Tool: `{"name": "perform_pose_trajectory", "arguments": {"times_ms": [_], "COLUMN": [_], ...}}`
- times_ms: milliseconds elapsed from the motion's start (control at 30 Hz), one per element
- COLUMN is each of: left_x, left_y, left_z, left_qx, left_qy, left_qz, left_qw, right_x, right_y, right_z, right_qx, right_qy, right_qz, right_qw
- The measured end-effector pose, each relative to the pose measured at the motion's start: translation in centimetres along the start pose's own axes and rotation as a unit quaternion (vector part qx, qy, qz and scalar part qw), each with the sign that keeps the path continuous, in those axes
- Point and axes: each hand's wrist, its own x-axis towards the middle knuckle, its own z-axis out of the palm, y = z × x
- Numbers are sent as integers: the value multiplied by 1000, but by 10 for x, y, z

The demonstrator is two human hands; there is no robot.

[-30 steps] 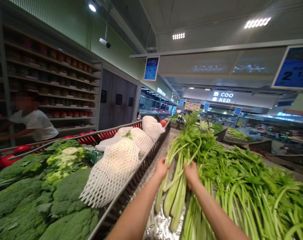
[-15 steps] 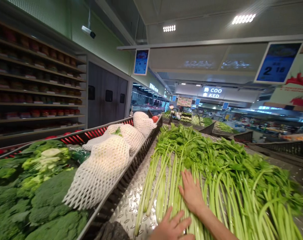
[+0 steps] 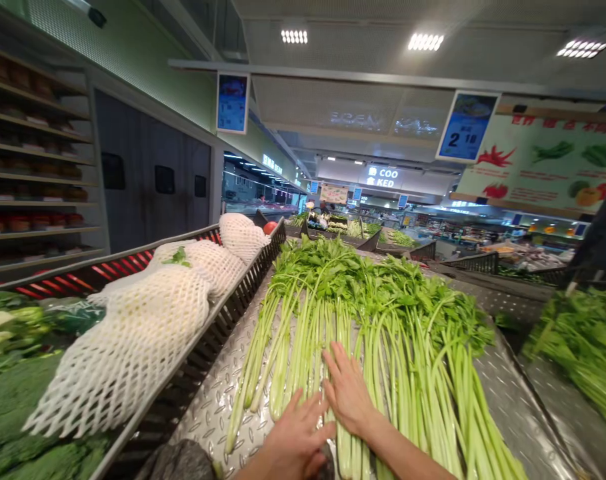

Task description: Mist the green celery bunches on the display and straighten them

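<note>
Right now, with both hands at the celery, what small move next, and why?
Probably slide the left hand toward the leftmost celery stalks and nudge them inward: they slant outward on the metal surface, while those by the right hand run straighter.

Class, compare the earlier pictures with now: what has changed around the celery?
The left hand and right hand have let go of the celery bunch they held; it has come down onto the metal surface. Both have drawn back, open. The netted produce stayed in its crate.

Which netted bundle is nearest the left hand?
The front bundle, beside the broccoli: it lies closest to the left hand, while the other bundles sit behind it.
</note>
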Motion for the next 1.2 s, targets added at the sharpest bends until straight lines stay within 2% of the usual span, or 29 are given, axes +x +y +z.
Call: {"name": "perform_pose_trajectory", "arguments": {"times_ms": [100,167,200,267,333,467,567,667,733,833,967,1100,1200], "left_x": [-14,-16,-14,-3,12,25,15,9,14,30,47,61,76], "left_y": [-12,-10,-6,7,17,18,9,12,23,47,74,84,86], "left_z": [-22,-38,-43,-49,-48,-29,-19,-22,-27,-24,-1,15,13], "left_qx": [-4,-14,-18,-25,-33,-30,-28,-26,-24,-44,-55,-29,-13], "left_qy": [-23,-31,-26,-5,15,5,17,17,15,-11,-38,-40,-11], "left_qz": [-30,-31,-31,-32,-45,-93,-104,-119,-129,-90,-34,49,18], "left_qw": [999,999,999,999,998,995,994,992,991,995,997,998,1000], "right_x": [-5,-21,-32,-50,-58,-50,-59,-77,-81,-75,-89,-119,-119], "right_y": [5,11,14,19,19,14,18,28,33,38,51,73,81], "right_z": [-8,-11,-10,-4,2,1,-8,-16,-20,-27,-37,-41,-38], "right_qx": [5,0,0,-1,-12,-30,-10,4,-8,-36,-13,-16,-47], "right_qy": [9,9,-2,-65,-97,-57,-72,-110,-108,-71,-93,-121,-121], "right_qz": [5,-24,-68,-186,-232,-142,-166,-208,-181,-91,-137,-159,-116], "right_qw": [1000,1000,998,980,968,988,983,972,977,993,986,980,985]}}
